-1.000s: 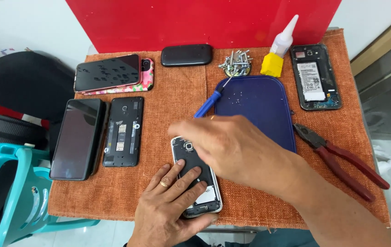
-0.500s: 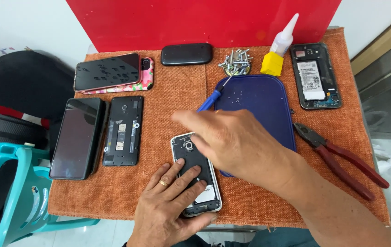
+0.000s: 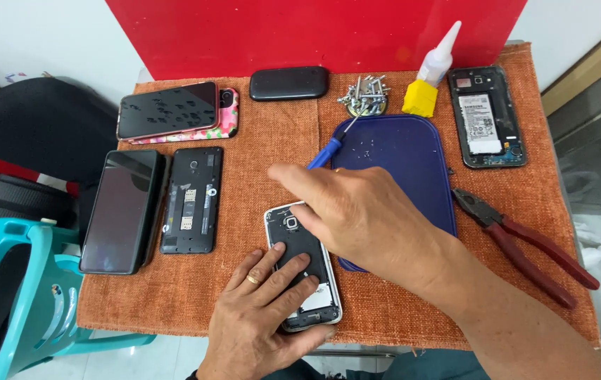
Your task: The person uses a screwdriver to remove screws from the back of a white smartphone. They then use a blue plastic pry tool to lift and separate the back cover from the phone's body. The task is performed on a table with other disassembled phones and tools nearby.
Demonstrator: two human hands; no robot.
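Dark blank screens (image 3: 119,210) (image 3: 167,110) left (dusty); white label (image 3: 484,124) in opened phone, top right.
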